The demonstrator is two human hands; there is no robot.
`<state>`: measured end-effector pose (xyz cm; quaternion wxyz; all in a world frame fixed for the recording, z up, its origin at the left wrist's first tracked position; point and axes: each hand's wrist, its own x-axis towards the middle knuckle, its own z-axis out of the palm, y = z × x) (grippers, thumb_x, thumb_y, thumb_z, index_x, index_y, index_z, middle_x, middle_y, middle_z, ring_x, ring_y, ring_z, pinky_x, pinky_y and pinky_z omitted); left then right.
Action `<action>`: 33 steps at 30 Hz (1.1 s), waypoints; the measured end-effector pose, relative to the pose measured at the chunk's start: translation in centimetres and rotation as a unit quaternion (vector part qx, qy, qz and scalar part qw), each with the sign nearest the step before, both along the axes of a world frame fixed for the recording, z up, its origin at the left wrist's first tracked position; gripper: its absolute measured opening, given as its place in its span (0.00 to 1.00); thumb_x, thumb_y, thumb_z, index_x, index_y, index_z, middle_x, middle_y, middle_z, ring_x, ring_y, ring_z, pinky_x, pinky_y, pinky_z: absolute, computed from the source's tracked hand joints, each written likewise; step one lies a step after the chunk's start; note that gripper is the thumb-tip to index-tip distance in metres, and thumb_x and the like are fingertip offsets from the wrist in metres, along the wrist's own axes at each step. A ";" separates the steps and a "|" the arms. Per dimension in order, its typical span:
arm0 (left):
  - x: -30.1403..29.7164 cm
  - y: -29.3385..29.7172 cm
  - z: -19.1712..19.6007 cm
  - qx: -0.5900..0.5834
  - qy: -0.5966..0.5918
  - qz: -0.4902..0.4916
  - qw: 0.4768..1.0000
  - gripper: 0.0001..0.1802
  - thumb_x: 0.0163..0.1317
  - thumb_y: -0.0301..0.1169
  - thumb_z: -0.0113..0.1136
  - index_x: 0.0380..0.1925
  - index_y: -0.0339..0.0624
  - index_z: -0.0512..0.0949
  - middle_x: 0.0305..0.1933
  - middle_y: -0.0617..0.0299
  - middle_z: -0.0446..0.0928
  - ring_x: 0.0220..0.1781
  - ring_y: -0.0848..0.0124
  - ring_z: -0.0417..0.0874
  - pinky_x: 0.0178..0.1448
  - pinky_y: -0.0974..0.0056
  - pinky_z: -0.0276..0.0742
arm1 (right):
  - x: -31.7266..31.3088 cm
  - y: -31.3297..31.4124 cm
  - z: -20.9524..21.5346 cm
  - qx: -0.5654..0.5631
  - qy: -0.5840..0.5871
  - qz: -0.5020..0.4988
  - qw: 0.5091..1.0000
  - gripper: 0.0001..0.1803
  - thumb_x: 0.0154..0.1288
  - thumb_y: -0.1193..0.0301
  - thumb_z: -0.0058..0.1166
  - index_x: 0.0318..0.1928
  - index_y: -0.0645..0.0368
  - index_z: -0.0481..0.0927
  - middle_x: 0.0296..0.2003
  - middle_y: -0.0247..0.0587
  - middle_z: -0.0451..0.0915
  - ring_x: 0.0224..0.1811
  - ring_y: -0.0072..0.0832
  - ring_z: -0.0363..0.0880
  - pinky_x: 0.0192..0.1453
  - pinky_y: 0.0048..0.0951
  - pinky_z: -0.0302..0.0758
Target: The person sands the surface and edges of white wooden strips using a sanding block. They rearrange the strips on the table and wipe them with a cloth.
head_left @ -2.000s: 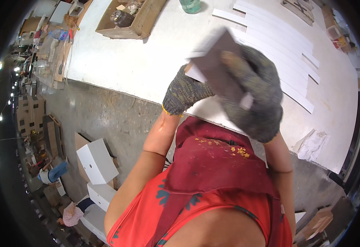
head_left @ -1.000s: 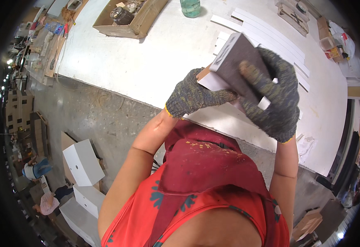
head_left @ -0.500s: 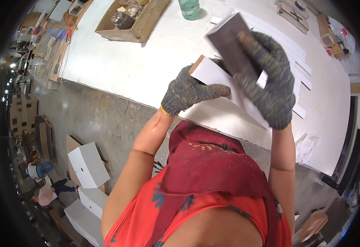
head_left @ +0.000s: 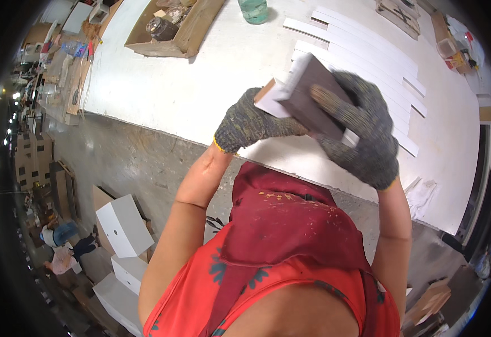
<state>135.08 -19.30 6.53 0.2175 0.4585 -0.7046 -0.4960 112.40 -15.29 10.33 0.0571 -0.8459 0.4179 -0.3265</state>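
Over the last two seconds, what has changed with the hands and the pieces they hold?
The right hand has slid the dark sanding block back and forth over the white wooden piece; it now covers most of the piece's top face. The left hand kept gripping the piece's lower end, both held above the white table. The cardboard box, green jar and white strips stayed put.

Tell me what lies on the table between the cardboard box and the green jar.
Nothing: in the head view, the white table is bare between the cardboard box and the green jar.
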 end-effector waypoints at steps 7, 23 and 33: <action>0.3 0.2 -0.8 -0.044 0.098 0.006 0.994 0.36 0.47 0.44 0.79 0.55 0.40 0.77 0.43 0.56 0.85 0.45 0.66 0.86 0.52 0.62 0.80 | 1.1 -0.9 0.8 -0.043 0.009 0.019 0.999 0.34 0.43 0.68 0.73 0.57 0.43 0.81 0.57 0.51 0.75 0.56 0.46 0.77 0.58 0.42 0.76; -0.2 0.2 -0.8 -0.034 0.038 0.013 0.999 0.35 0.43 0.40 0.82 0.51 0.39 0.79 0.44 0.56 0.85 0.45 0.62 0.86 0.51 0.59 0.81 | -2.0 1.4 -0.8 0.010 0.041 -0.017 0.999 0.35 0.41 0.72 0.72 0.56 0.40 0.82 0.58 0.52 0.75 0.56 0.48 0.76 0.58 0.44 0.76; 0.3 0.3 -1.3 -0.087 0.047 -0.023 0.995 0.34 0.44 0.45 0.81 0.49 0.41 0.80 0.42 0.57 0.85 0.43 0.65 0.86 0.51 0.61 0.80 | 0.7 0.9 1.8 -0.038 0.053 -0.007 0.998 0.34 0.41 0.71 0.72 0.56 0.41 0.82 0.57 0.52 0.75 0.55 0.49 0.75 0.59 0.46 0.73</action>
